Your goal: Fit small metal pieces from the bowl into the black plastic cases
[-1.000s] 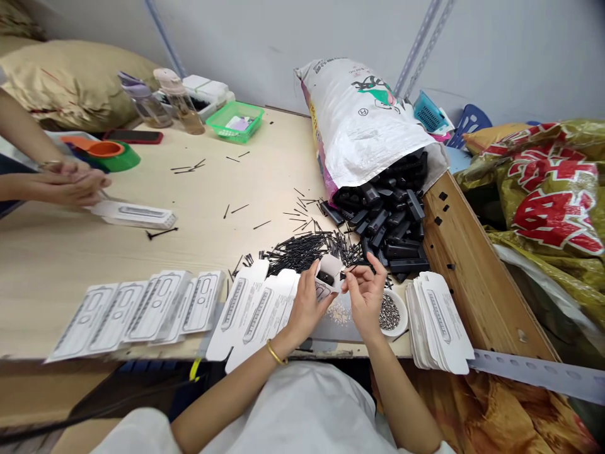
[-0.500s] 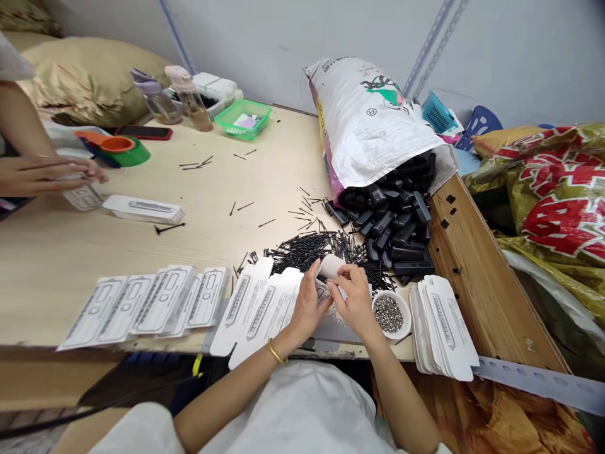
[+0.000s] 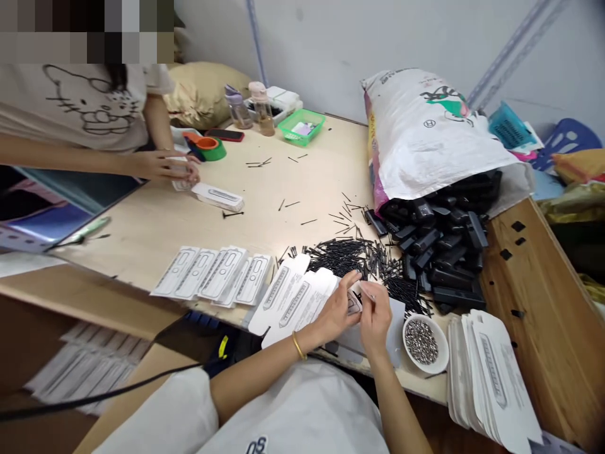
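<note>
White carton (image 3: 353, 304) is sitting pinched between my two hands just above the near edge of the tabletop (image 3: 155, 227). I am closing my left hand (image 3: 336, 309) around its left side, thumb and fingers wrapped on it, and I am pressing my right hand (image 3: 375, 313) against its right end with the fingertips gripping the flap. I am working just beside a small white bowl (image 3: 425, 342) of metal bits, which is resting to the right of my right hand. Flat printed cartons (image 3: 293, 301) are lying under my left wrist, and more of them (image 3: 215, 276) are fanning out along the near edge to the left. Black pins (image 3: 347, 257) are spreading in a heap just beyond my hands, touching black plastic parts (image 3: 437, 236) that are spilling from a white sack (image 3: 432, 139) at the right side. Another person's hand (image 3: 165, 167) is resting near a closed box (image 3: 218, 197) at the left edge.
</note>
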`<state>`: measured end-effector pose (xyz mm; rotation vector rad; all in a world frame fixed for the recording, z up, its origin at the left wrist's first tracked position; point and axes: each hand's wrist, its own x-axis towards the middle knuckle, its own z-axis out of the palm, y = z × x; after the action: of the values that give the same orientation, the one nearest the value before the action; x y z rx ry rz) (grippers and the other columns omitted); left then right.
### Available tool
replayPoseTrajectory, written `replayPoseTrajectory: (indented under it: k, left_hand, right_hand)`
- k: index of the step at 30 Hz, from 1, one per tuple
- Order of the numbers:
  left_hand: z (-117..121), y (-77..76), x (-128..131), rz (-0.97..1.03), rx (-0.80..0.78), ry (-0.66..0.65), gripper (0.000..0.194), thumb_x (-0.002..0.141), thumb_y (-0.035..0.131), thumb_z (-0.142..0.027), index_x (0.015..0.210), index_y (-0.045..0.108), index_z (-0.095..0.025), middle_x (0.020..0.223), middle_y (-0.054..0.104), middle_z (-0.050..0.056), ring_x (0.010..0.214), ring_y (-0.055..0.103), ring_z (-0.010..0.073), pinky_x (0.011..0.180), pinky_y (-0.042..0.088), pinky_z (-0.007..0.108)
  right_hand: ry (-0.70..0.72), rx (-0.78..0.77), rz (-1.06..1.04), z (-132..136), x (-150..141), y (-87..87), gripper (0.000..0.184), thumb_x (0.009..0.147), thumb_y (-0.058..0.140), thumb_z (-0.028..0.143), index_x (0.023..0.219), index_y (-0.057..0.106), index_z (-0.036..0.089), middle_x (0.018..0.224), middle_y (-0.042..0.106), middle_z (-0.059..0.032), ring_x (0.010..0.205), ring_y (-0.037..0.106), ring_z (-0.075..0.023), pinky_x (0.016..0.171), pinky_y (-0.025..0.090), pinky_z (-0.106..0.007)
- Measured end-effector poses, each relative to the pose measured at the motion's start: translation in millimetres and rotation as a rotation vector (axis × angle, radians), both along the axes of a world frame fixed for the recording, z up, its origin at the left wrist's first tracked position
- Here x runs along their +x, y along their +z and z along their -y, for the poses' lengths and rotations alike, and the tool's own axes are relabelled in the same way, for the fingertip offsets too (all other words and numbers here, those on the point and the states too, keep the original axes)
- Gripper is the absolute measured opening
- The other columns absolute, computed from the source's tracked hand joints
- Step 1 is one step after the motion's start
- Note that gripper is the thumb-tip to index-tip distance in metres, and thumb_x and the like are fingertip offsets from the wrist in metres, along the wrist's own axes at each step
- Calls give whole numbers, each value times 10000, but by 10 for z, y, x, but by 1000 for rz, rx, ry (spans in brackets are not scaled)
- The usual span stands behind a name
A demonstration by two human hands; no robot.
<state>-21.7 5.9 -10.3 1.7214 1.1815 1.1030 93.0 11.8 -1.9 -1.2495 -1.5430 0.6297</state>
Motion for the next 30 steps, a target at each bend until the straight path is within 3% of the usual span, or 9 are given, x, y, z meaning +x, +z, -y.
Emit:
replayPoseTrajectory:
  k: [3, 8, 13, 16, 20, 23, 25, 28, 30]
  left_hand:
    - [-27, 19, -11, 49, -74, 33, 739, 829, 511, -165, 1475, 155, -215, 1447, 401, 163, 1301, 452, 230, 1066, 395, 446]
    - [-11, -6, -18, 35, -99, 30, 720, 821, 524, -203, 1471, 214, -211, 1461, 390, 130, 1347, 392, 221, 1120, 323, 457]
    - [32, 22, -6, 27, -78, 11, 748, 812, 506, -189, 1467, 146, -206, 1445, 388, 161, 1324, 415, 216, 1078, 368, 443]
    - [-78, 126, -69, -110, -199, 66, 694, 752, 595, -237, 1370, 285, -177, 1263, 547, 160, 1097, 589, 245, 896, 497, 415]
    - [-248, 301, -632, -522, -347, 360, 539, 794, 566, -383, 1244, 451, -110, 958, 637, 160, 846, 628, 297, 693, 512, 429]
    - [-250, 329, -1309, -883, -312, 628, 540, 788, 577, -443, 1189, 550, -82, 1320, 459, 277, 1258, 400, 441, 940, 387, 566]
    - [-195, 295, -1701, -1004, -492, 773, 679, 753, 622, -445, 1338, 472, -135, 1496, 206, 284, 1346, 231, 507, 978, 280, 655]
    - [-95, 236, -2047, -983, -694, 773, 846, 752, 614, -491, 1483, 247, -272, 1517, 153, 265, 1321, 286, 516, 952, 262, 696]
    - [-66, 208, -2114, -953, -659, 735, 840, 764, 598, -512, 1486, 225, -300, 1489, 241, 245, 1302, 338, 490, 961, 276, 685]
  right_hand:
    - [48, 157, 80, 29, -88, 2, 151, 890, 524, 275, 999, 616, 226, 1085, 600, -93, 1003, 582, -214, 814, 506, -393]
    - [-24, 164, 17, 10, -88, 13, 159, 920, 468, 192, 990, 607, 222, 1004, 623, -67, 977, 590, -185, 838, 496, -375]
    - [86, 234, 135, 193, -131, -175, 346, 934, 422, 236, 1269, 510, 241, 1348, 500, -121, 1243, 476, -250, 953, 448, -474]
    - [104, 115, 95, 217, -59, -285, 447, 951, 382, 285, 1395, 377, 236, 1464, 376, -132, 1325, 407, -250, 979, 439, -474]
    - [37, -64, 33, 143, 267, -336, 388, 950, 391, 346, 1283, 510, 189, 1285, 559, -133, 1173, 539, -236, 962, 445, -455]
    - [-87, -113, 47, 123, 567, -341, 343, 913, 450, 421, 1040, 643, 169, 1093, 646, -121, 1048, 586, -245, 913, 456, -433]
    - [-153, -148, 60, 129, 732, -341, 361, 890, 469, 458, 978, 655, 162, 1015, 663, -116, 968, 606, -239, 857, 471, -400]
    - [-203, -210, 110, 143, 928, -328, 389, 865, 482, 492, 969, 657, 159, 975, 680, -111, 905, 623, -230, 815, 470, -359]
    - [-236, -228, 155, 155, 1062, -307, 401, 854, 484, 503, 960, 661, 160, 950, 692, -108, 876, 631, -227, 807, 465, -346]
